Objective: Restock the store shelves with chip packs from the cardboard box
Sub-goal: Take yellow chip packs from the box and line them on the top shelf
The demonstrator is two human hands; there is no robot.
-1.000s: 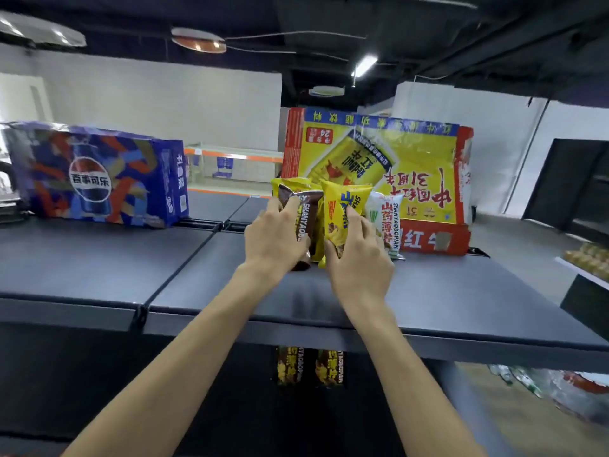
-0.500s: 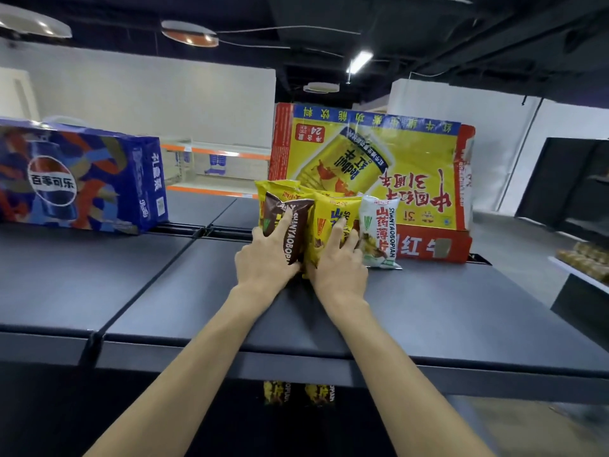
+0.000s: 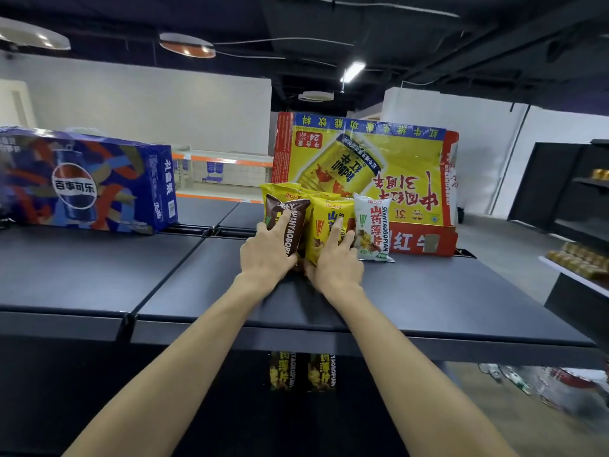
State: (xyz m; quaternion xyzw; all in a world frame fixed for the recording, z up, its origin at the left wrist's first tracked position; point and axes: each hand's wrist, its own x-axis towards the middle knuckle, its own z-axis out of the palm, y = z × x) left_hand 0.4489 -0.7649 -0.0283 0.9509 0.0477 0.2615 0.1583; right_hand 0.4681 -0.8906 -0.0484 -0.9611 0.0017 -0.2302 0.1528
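A brown chip pack (image 3: 294, 215) stands upright on the dark top shelf (image 3: 428, 291), and my left hand (image 3: 265, 252) holds it low down, with the index finger lying up its front. Right beside it stands a yellow chip pack (image 3: 321, 225). My right hand (image 3: 337, 262) presses on it with straight, spread fingers. A white chip pack (image 3: 374, 225) stands just to the right, and another yellow pack (image 3: 280, 190) stands behind the brown one. The cardboard box the packs come from is not in view.
A yellow and red drinks carton (image 3: 379, 159) stands directly behind the packs. A blue cola carton (image 3: 82, 186) sits at the far left of the shelf. Two more chip packs (image 3: 303, 371) show on the shelf below. A dark rack (image 3: 580, 199) stands at right.
Both hands pushed the brown and yellow packs further back, down onto the shelf beside the white pack. My right fingers spread flatter over the yellow pack.
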